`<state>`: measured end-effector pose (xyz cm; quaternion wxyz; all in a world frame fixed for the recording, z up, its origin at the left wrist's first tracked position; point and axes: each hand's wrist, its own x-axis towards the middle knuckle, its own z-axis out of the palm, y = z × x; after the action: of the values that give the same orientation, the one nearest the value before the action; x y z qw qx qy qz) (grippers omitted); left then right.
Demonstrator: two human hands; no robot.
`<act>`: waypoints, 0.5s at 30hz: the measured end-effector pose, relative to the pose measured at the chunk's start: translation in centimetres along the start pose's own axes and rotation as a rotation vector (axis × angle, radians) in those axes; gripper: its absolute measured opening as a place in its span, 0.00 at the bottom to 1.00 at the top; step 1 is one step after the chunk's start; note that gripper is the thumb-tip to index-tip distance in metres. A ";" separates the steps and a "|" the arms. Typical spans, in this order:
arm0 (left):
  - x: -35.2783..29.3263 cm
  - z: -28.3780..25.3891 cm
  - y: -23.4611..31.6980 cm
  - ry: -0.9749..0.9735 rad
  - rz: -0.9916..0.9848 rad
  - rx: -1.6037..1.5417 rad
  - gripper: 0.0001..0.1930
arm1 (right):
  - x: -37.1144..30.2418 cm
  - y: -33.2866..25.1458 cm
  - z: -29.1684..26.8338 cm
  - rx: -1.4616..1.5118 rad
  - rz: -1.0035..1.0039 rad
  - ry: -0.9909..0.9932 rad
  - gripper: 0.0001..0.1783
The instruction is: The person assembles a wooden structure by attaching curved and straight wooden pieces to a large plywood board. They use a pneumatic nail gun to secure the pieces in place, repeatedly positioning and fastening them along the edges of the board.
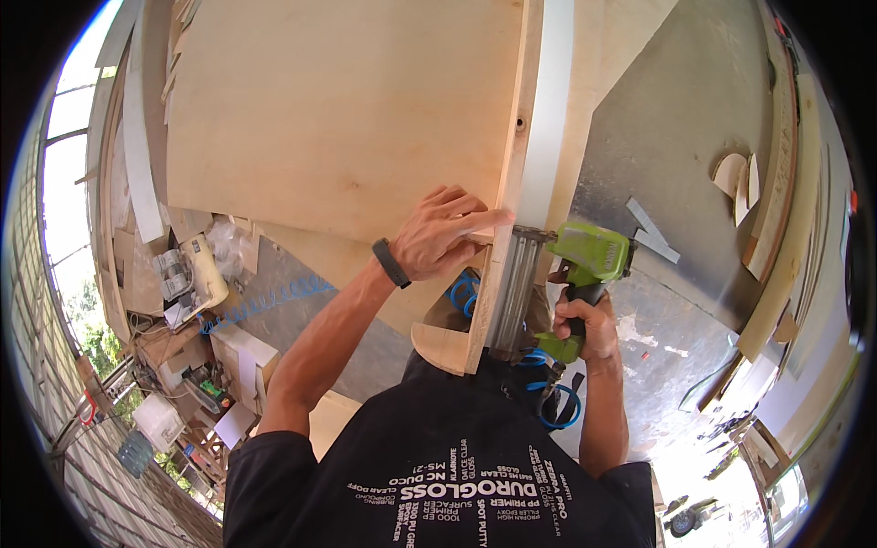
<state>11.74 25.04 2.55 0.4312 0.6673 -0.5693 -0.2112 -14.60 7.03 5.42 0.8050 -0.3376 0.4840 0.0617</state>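
Note:
My right hand (589,321) wraps round the dark grip of a green nail gun (592,251). Its long silver magazine (513,292) runs alongside a long wooden strip (518,137), and its nose is close against the strip's right side. On the strip's other side, my left hand (443,235) is closed on a small wooden piece (480,238), mostly hidden by the fingers. The index finger reaches over to the strip's edge. Nearer my body, a rounded wooden piece (441,347) sticks out from the strip's left side near its end.
A large plywood sheet (338,110) lies under the strip. Blue coiled air hose (274,304) shows at left, with more near my body. Offcuts (736,185) and a grey metal strip (652,232) lie on the right. Another power tool (174,274) sits at left.

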 end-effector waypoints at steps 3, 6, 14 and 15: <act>0.3 -0.1 0.1 0.002 0.005 0.019 0.35 | 0.0 -0.1 0.0 -0.019 -0.015 -0.014 0.27; 0.2 -0.1 0.0 -0.003 0.009 0.037 0.32 | 0.0 -0.2 -0.1 -0.023 -0.003 -0.018 0.27; 0.3 0.7 0.4 0.114 -0.006 0.109 0.37 | 0.2 0.2 -0.2 -0.039 -0.011 -0.006 0.26; 0.3 1.1 0.4 0.145 -0.003 0.129 0.38 | 0.2 0.3 -0.2 -0.039 -0.013 -0.008 0.26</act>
<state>10.73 24.40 2.29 0.4270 0.7081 -0.5481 -0.1258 -14.79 7.06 5.07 0.8008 -0.3560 0.4770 0.0670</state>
